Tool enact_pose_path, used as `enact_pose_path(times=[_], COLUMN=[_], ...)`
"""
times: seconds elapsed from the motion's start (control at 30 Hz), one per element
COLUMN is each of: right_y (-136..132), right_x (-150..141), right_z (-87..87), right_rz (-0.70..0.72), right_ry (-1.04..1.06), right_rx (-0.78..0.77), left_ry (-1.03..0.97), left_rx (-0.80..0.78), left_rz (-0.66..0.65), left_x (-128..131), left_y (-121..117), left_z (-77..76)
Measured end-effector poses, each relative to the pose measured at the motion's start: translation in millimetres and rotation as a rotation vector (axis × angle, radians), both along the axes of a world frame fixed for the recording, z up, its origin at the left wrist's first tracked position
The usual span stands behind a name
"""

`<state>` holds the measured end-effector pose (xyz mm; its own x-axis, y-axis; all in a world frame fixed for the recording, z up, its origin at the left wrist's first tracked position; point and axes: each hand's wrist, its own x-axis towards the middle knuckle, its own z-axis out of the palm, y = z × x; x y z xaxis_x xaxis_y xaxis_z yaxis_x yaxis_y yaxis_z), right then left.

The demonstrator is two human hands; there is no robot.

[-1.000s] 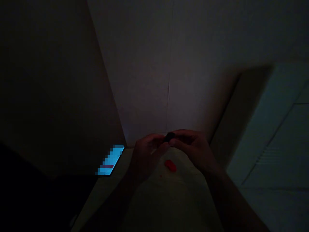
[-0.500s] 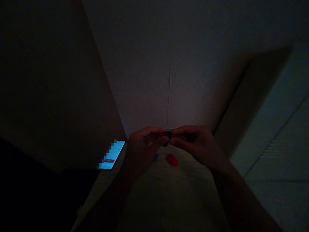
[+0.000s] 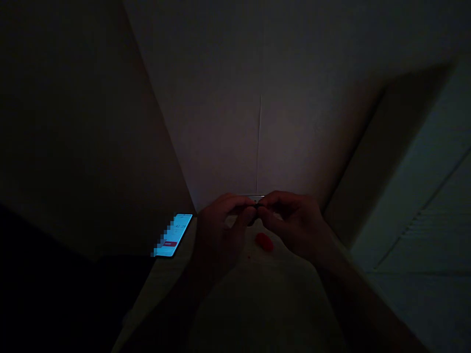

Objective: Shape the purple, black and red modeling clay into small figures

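Note:
My left hand [image 3: 224, 230] and my right hand [image 3: 292, 220] meet over the far end of the table, fingertips pinched together. Between them they grip a small dark lump [image 3: 257, 206], mostly covered by the fingers; its kind is too dark to make out. On the tabletop just below the fingers lies a red, rounded, soft-looking lump [image 3: 264, 241]. A thin bright-edged object [image 3: 253, 197] shows behind the fingertips, largely hidden by them.
A lit phone [image 3: 172, 235] lies at the table's left edge. The pale wooden table [image 3: 257, 294] ends against a wall [image 3: 221, 122]. On the right stands a light panelled surface [image 3: 423, 220]. The room is very dark.
The fingertips have closed in around the dark lump, so less of it shows. A blue bit seen beside my left hand is now out of sight. The view has shifted slightly.

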<state>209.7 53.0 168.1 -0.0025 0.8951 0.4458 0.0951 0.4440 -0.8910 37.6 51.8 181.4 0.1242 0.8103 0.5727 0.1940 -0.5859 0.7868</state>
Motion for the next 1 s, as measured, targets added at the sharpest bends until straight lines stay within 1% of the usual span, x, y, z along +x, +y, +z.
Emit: enact_pose_path(times=[0.07,0.13,0.3,0.4,0.5,0.57,0.63,0.73,0.8,0.9,1.0], right_y=[-0.7,-1.3,0.6,1.5,-0.8,-3.1,-4.7,-4.5,-3.1,-0.7,1.6], right_x=[-2.1,-2.9,-1.4,1.8,6.8,9.7,11.0,8.4,4.6,-0.6,-2.6], right_z=[-1.2,-0.8,2.0,4.4,8.1,10.3,10.8,7.3,3.2,-1.8,-2.8], right_rz=[-0.003,0.027,0.12,0.142,0.126,0.139,0.165,0.183,0.164,0.13,0.159], right_ry=[0.007,0.022,0.053,0.038,-0.065,-0.128,-0.147,-0.068,-0.012,0.027,0.091], right_rx=[0.008,-0.01,-0.021,0.004,0.052,0.078,0.062,0.018,-0.003,-0.033,-0.069], left_ry=[0.002,-0.022,-0.138,-0.149,-0.094,-0.052,-0.007,0.068,0.1,0.091,0.044], left_rx=[-0.002,-0.026,-0.14,-0.176,-0.189,-0.184,-0.15,-0.045,-0.001,-0.007,-0.049], left_rz=[0.006,-0.008,-0.104,-0.127,-0.086,-0.07,-0.066,0.006,0.057,0.074,0.065], left_x=[0.4,-0.1,-1.8,-2.4,-3.9,-5.7,-7.5,-8.8,-8.3,-6.7,-6.4], left_y=[0.1,1.0,4.2,3.7,2.0,1.6,1.8,2.2,1.6,0.3,1.3], left_z=[-0.1,-0.3,-1.1,-0.4,0.5,0.5,0.0,-0.1,0.5,2.1,2.8])
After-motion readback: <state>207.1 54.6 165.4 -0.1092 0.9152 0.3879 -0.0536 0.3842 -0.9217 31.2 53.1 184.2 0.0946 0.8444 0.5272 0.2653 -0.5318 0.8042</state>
